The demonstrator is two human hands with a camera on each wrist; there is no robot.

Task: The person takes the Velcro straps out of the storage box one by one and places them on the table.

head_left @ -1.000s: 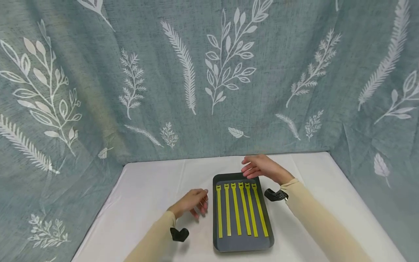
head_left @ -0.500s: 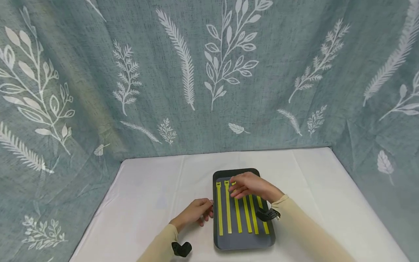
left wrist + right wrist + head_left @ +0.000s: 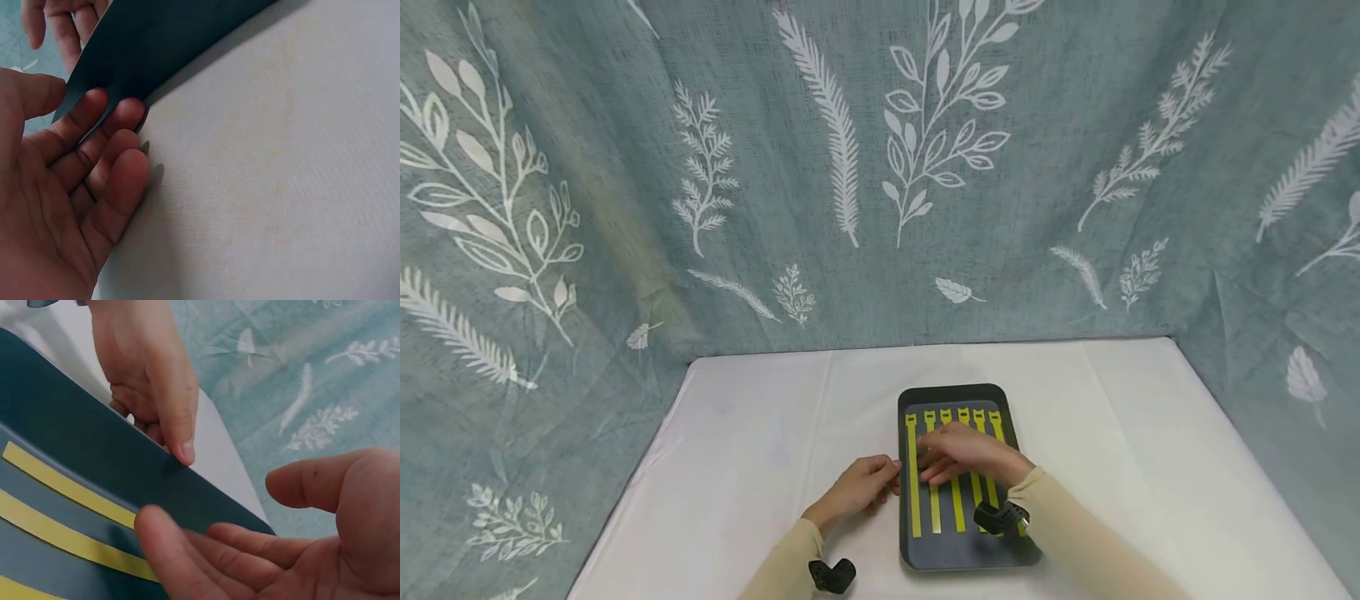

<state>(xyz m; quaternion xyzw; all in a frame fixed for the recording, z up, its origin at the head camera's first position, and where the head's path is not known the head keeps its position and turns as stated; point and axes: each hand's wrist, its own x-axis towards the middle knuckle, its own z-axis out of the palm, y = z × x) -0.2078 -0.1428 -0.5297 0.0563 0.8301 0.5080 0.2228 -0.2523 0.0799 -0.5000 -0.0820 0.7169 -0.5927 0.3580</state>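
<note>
A dark grey rectangular tray (image 3: pixel 970 557) lies lengthwise before me, its side wall (image 3: pixel 94 409) large in the right wrist view. Several yellow hook-and-loop cable ties (image 3: pixel 914 500) with slotted heads lie side by side along its floor. At the left rim, my left hand (image 3: pixel 855 487) grips the tray, thumb on the edge and fingers against the outer wall, as the left wrist view shows. My right hand (image 3: pixel 966 454) is over the ties with relaxed, slightly bent fingers (image 3: pixel 159 550) and nothing between them. It hides the middle of some ties.
A white cloth (image 3: pixel 760 417) covers the table around the tray. Behind and along both sides hangs a blue-green curtain (image 3: pixel 737 208) with white leaf prints. Each wrist carries a black strap-on device (image 3: pixel 832 575).
My right hand has come from the tray's far right corner down and leftward over the ties. The left hand has moved right, from beside the tray onto its rim.
</note>
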